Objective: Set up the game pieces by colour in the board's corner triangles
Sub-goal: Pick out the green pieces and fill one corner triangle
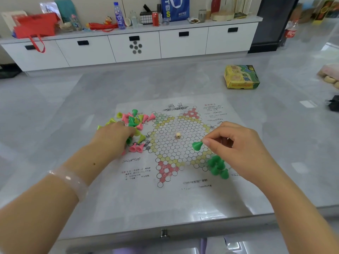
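Observation:
A paper star board (176, 143) with circle fields lies flat on the grey table. My right hand (236, 143) pinches one green cone piece (197, 145) by its tip, held sideways over the board's right side. Several green cones (218, 166) stand in the near-right corner triangle just below that hand. A mixed pile of pink, yellow-green and green cones (134, 121) lies off the board's left edge. My left hand (113, 138) reaches into that pile with curled fingers around a green cone (129, 140). A small dice (178, 135) sits at the board's centre.
A yellow-green game box (241, 77) lies on the table at the far right. A white drawer cabinet (135, 46) with bottles, bags and a can stands behind. The table's front edge (165, 230) runs close to me. A dark object (333, 105) lies at the right border.

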Tool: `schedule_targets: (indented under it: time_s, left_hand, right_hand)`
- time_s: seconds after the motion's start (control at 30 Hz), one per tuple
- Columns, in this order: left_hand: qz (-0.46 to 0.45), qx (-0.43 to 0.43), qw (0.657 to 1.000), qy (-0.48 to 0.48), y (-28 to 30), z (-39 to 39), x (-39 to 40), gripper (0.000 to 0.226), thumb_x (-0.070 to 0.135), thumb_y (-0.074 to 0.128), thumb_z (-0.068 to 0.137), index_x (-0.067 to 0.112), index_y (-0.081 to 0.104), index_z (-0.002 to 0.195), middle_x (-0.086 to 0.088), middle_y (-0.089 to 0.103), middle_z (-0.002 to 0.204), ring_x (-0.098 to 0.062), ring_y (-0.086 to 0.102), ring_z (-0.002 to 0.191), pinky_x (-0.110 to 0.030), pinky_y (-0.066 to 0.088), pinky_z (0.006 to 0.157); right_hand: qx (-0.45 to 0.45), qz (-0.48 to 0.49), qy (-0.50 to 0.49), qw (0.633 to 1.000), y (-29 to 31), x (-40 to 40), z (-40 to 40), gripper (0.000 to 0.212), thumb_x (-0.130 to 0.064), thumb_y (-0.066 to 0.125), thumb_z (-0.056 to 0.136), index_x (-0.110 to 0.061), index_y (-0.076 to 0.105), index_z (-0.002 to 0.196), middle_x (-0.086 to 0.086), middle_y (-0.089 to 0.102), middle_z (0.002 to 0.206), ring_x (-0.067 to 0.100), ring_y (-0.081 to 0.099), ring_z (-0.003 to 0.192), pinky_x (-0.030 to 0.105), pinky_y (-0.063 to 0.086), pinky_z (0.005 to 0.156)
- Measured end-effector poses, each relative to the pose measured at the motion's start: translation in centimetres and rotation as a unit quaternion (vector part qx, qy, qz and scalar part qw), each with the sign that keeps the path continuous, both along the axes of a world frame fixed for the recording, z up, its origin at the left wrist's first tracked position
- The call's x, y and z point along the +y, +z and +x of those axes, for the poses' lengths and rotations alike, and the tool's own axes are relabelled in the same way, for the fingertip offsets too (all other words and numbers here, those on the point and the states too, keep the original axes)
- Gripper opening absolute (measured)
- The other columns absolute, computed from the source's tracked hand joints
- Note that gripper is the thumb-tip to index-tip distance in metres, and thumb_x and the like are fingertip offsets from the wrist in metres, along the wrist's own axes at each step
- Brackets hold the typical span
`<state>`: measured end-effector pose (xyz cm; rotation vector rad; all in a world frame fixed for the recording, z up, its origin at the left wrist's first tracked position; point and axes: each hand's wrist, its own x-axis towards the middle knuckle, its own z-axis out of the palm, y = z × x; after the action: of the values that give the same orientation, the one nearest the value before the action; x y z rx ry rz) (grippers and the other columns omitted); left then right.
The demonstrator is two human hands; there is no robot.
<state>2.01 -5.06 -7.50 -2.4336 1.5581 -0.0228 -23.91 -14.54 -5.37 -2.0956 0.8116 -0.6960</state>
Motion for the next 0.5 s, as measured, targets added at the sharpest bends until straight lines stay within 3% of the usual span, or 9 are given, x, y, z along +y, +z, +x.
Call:
schedule_targets:
  time_s: [0.2, 0.4, 0.5]
  left_hand:
    - [0.039, -0.034, 0.999, -0.009, 0.0, 0.6, 0.6, 0.04, 0.009, 0.055, 0.083, 0.02, 0.045, 0.12, -0.002, 0.05, 0.103, -0.023, 0.052, 0.101, -0.028, 0.035, 0.065]
    - [0.033, 0.001, 0.999, -0.017, -0.4, 0.9, 1.1, 0.04, 0.003, 0.05, 0.084, 0.02, 0.038, 0.118, 0.001, 0.048, 0.085, -0.02, 0.051, 0.077, -0.03, 0.043, 0.062]
    - [0.006, 0.026, 0.999, -0.022, -0.5, 1.0, 1.4, 0.031, 0.008, 0.047, 0.089, 0.02, 0.039, 0.116, 0.002, 0.047, 0.083, -0.018, 0.046, 0.075, -0.029, 0.042, 0.065]
  right_hand:
    - [-0.009, 0.005, -0.004, 1.0, 0.0, -0.1, -0.2, 0.013, -0.021, 0.067, 0.079, -0.028, 0.069, 0.069, -0.004, 0.06, 0.072, 0.003, 0.048, 0.064, 0.012, 0.04, 0.062]
    - [-0.004, -0.001, -0.004, 1.0, -0.1, 0.0, 0.0, 0.014, -0.02, 0.067, 0.08, -0.029, 0.069, 0.069, -0.004, 0.059, 0.072, 0.003, 0.048, 0.064, 0.01, 0.039, 0.061]
    - [-0.006, 0.0, 0.0, 1.0, -0.1, 0.1, 0.1, 0.017, -0.019, 0.067, 0.08, -0.031, 0.068, 0.068, -0.004, 0.059, 0.072, 0.003, 0.047, 0.063, 0.01, 0.038, 0.061]
